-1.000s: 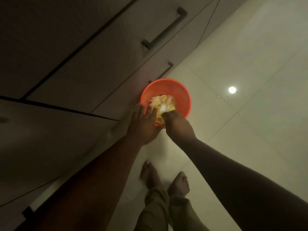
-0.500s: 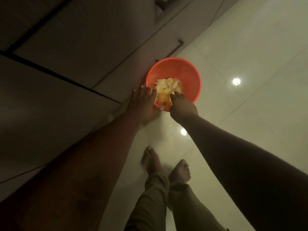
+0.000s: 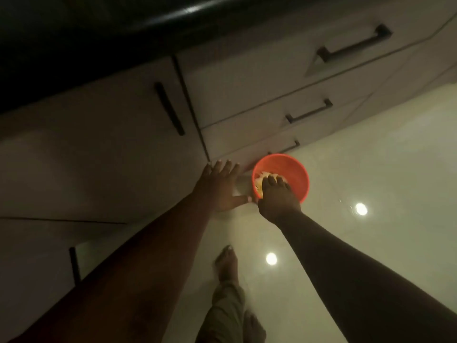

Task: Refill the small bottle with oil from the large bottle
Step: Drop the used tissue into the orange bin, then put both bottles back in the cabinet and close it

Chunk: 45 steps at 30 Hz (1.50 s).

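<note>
Neither the small bottle nor the large bottle is in view. An orange plastic bin (image 3: 295, 169) stands on the floor against the base of the cabinets, with pale yellow scraps (image 3: 258, 180) inside. My right hand (image 3: 277, 198) reaches over its near rim, fingers spread and resting on the scraps; nothing shows in its grip. My left hand (image 3: 220, 188) is open just left of the bin, fingers extended toward the cabinet foot, thumb tip near the bin's rim.
The room is dim. Cabinet drawers with dark bar handles (image 3: 309, 111) rise behind the bin under a dark countertop edge (image 3: 148, 18). A glossy pale tiled floor (image 3: 371, 169) reflects ceiling lights. My bare feet (image 3: 226, 264) stand below the hands.
The view pulled back and up, so the countertop now shows. My right hand moved from the bin's rim onto the scraps. My left hand came off the rim and opened beside the bin.
</note>
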Motion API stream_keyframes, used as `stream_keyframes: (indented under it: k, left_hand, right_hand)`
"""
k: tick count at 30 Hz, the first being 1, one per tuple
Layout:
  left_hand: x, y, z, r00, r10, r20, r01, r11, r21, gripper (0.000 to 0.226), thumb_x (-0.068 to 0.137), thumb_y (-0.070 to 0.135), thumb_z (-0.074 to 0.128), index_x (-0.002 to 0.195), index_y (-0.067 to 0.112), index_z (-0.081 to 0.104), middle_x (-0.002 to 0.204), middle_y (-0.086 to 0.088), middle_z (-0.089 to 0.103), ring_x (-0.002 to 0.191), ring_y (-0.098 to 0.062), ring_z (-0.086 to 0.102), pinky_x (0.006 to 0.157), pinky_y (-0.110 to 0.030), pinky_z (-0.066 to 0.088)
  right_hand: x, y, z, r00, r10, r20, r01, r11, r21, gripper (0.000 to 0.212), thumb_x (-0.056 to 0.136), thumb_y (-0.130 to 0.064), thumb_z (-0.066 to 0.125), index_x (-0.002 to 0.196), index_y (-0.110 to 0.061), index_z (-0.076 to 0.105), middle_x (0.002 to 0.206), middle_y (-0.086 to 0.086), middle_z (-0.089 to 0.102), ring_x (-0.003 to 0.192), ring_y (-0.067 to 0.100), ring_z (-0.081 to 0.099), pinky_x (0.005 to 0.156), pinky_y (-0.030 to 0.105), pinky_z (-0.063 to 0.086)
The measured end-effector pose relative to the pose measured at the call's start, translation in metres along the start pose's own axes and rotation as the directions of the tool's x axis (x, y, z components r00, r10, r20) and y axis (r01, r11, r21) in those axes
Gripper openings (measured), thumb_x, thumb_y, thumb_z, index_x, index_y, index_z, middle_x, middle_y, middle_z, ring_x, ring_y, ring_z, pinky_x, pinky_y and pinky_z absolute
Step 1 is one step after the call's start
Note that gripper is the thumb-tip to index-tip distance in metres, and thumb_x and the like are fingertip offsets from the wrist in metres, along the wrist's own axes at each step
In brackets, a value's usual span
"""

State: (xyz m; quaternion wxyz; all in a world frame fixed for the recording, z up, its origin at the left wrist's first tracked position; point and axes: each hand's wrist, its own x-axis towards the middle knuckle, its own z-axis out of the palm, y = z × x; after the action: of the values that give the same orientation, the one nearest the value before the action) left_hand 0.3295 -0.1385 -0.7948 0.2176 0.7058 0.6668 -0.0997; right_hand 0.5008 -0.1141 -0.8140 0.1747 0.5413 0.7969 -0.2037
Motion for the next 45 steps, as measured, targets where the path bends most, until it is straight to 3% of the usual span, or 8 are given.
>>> stream_keyframes:
  k: [9,14,17,23,30,34,41,45]
  left_hand:
    - [-0.157,-0.001,-0.090,0.971,-0.239,-0.030,0.238,0.971,-0.037,0.098,0.085,0.075,0.042,0.156,0.019,0.003,0.164,-0.009,0.007,0.150,-0.031,0.010,0.121,-0.047,0.005]
    - [-0.243,0.001,-0.163,0.938,-0.311,-0.150,0.300,0.949,-0.093,0.093,0.088,0.073,0.039,0.156,0.022,0.000,0.165,-0.005,0.003,0.151,-0.026,0.003,0.122,-0.045,0.000]
    - [-0.292,-0.011,-0.212,0.882,-0.391,-0.261,0.369,0.920,-0.132,0.093,0.088,0.072,0.040,0.156,0.023,0.000,0.165,-0.004,0.001,0.151,-0.026,0.000,0.122,-0.045,-0.001]
    - [-0.350,-0.057,-0.273,0.793,-0.477,-0.379,0.450,0.878,-0.163,0.095,0.086,0.077,0.032,0.156,0.024,-0.004,0.164,-0.006,-0.001,0.151,-0.029,-0.001,0.122,-0.049,-0.002]
    - [-0.349,-0.121,-0.288,0.714,-0.527,-0.460,0.484,0.847,-0.220,0.095,0.089,0.072,0.036,0.155,0.018,-0.006,0.164,-0.007,0.000,0.151,-0.028,0.000,0.120,-0.049,-0.006]
    - [-0.334,-0.167,-0.307,0.691,-0.559,-0.458,0.469,0.829,-0.306,0.098,0.089,0.070,0.040,0.155,0.014,-0.008,0.164,-0.010,-0.002,0.151,-0.030,0.000,0.121,-0.048,-0.001]
    - [-0.280,-0.228,-0.319,0.620,-0.654,-0.432,0.350,0.724,-0.594,0.107,0.087,0.063,0.054,0.154,0.011,-0.012,0.163,-0.014,0.001,0.150,-0.032,0.006,0.122,-0.048,0.005]
    - [-0.238,-0.249,-0.317,0.603,-0.689,-0.402,0.213,0.625,-0.751,0.118,0.080,0.059,0.067,0.154,0.013,-0.012,0.163,-0.013,0.008,0.150,-0.031,0.009,0.122,-0.047,0.003]
  right_hand:
    - [-0.109,-0.078,-0.092,0.971,-0.226,-0.082,0.208,0.960,-0.186,0.064,0.093,-0.024,0.039,0.149,-0.003,0.017,0.156,0.017,0.022,0.144,0.031,0.019,0.116,0.041,0.019]
    - [-0.169,-0.129,-0.164,0.916,-0.360,-0.178,0.323,0.924,-0.206,0.063,0.091,-0.026,0.044,0.147,-0.005,0.024,0.153,0.014,0.028,0.143,0.028,0.024,0.114,0.038,0.025]
    - [-0.197,-0.166,-0.212,0.852,-0.441,-0.284,0.382,0.893,-0.240,0.060,0.089,-0.025,0.045,0.145,-0.008,0.029,0.152,0.012,0.031,0.142,0.027,0.026,0.112,0.037,0.027]
    - [-0.224,-0.228,-0.281,0.776,-0.478,-0.411,0.425,0.878,-0.218,0.066,0.096,-0.024,0.043,0.152,-0.012,0.011,0.160,0.007,0.011,0.148,0.023,0.009,0.118,0.038,0.014]
    - [-0.202,-0.272,-0.303,0.784,-0.467,-0.409,0.399,0.884,-0.244,0.072,0.094,-0.025,0.048,0.152,-0.012,0.006,0.161,0.007,0.007,0.148,0.026,0.006,0.119,0.042,0.012]
    - [-0.177,-0.294,-0.322,0.782,-0.405,-0.473,0.379,0.912,-0.154,0.073,0.094,-0.030,0.050,0.152,-0.016,0.007,0.161,0.005,0.009,0.147,0.025,0.010,0.119,0.043,0.015]
    - [-0.130,-0.308,-0.332,0.756,-0.186,-0.627,0.333,0.935,0.125,0.068,0.089,-0.039,0.056,0.145,-0.020,0.024,0.152,0.005,0.030,0.134,0.022,0.038,0.107,0.039,0.039]
    - [-0.092,-0.303,-0.347,0.686,-0.152,-0.712,0.380,0.909,0.172,0.076,0.088,-0.042,0.057,0.149,-0.019,0.018,0.158,0.003,0.021,0.142,0.021,0.030,0.113,0.039,0.034]
